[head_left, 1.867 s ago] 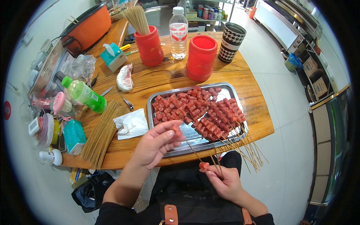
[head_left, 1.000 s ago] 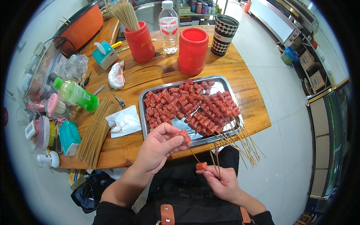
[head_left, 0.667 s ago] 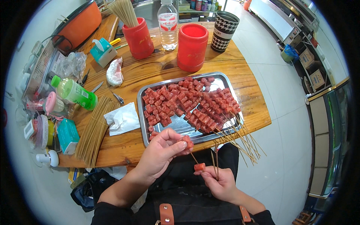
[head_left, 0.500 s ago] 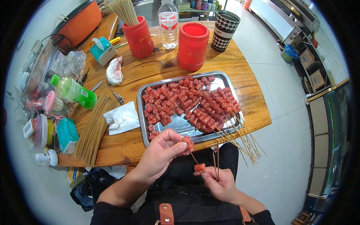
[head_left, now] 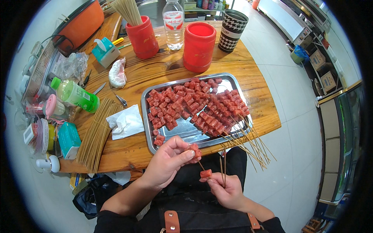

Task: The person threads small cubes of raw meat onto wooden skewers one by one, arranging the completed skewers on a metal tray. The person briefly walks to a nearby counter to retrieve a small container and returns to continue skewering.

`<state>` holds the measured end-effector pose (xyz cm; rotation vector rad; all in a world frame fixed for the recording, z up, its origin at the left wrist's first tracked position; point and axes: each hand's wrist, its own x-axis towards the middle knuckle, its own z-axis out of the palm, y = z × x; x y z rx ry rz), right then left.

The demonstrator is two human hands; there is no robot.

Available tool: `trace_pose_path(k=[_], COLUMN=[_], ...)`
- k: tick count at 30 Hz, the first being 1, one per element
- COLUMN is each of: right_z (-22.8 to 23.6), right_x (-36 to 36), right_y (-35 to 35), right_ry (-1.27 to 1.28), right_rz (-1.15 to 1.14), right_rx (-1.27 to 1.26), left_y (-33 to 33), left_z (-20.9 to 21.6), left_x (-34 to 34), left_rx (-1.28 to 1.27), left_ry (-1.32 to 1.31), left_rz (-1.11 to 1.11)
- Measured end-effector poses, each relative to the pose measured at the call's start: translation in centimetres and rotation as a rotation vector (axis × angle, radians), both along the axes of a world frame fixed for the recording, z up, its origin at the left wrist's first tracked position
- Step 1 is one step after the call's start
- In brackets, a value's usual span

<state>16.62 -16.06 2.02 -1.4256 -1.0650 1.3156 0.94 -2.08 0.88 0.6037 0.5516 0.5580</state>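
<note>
In my left hand [head_left: 171, 159], thumb and fingers pinch some red meat chunks [head_left: 194, 150] threaded on a thin skewer. Below them the bare skewer [head_left: 201, 165] runs down to one more meat chunk [head_left: 205, 174] at my right hand [head_left: 227, 189]. My right fingers are closed around the skewer's lower part and also hold a few bare bamboo sticks [head_left: 223, 167] pointing up. Both hands are in front of a metal tray [head_left: 186, 135]. Loose meat pieces [head_left: 167, 108] fill its left side, and finished skewers of meat [head_left: 217, 120] lie at its right, sticks over the edge.
Left of the tray are a crumpled white tissue [head_left: 125, 122], a bundle of bamboo skewers [head_left: 97, 136] and a green-capped bottle [head_left: 75, 95]. Behind it stand two red cups [head_left: 199, 48], a water bottle [head_left: 173, 27] and a patterned cup [head_left: 232, 33]. The wooden table [head_left: 266, 105] ends at right.
My left hand has shifted very slightly down on the skewered meat. Both hands keep their grips, and the tray's contents look the same.
</note>
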Motion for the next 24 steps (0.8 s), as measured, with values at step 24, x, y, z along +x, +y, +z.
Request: trace_pose_path(k=[24], right_z=[0.2], right_x=[1.6], right_y=[1.1], right_ry=[-0.092], right_rz=[-0.033], right_rx=[-0.078], left_y=[5.8], left_z=[1.4], left_x=[-3.9], left_rx=[1.507], left_ry=[1.019], left_rz=[0.082])
